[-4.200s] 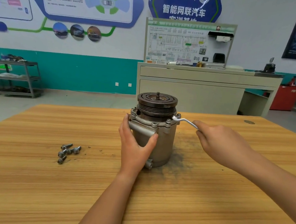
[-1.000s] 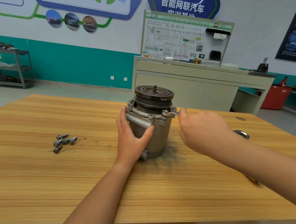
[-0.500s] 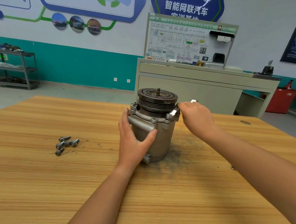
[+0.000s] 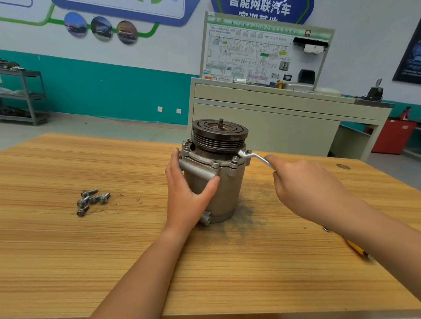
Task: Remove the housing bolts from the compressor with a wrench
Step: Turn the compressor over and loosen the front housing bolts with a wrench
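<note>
R hand (image 4: 304, 188) grips the wrench (image 4: 254, 157) handle, fingers curled tight round it; the bent head sits at the right of the compressor (image 4: 227, 185) rim. L hand (image 4: 187, 195) clamps the compressor's front, thumb & fingers wrapped on the body. It stands upright mid-desk (image 4: 48, 247), nearer the far edge. Loose bolts (image 4: 92, 199) cluster toward the left edge, well apart. Yellow-handled tool (image 4: 357, 249) shows under the R forearm.
</note>
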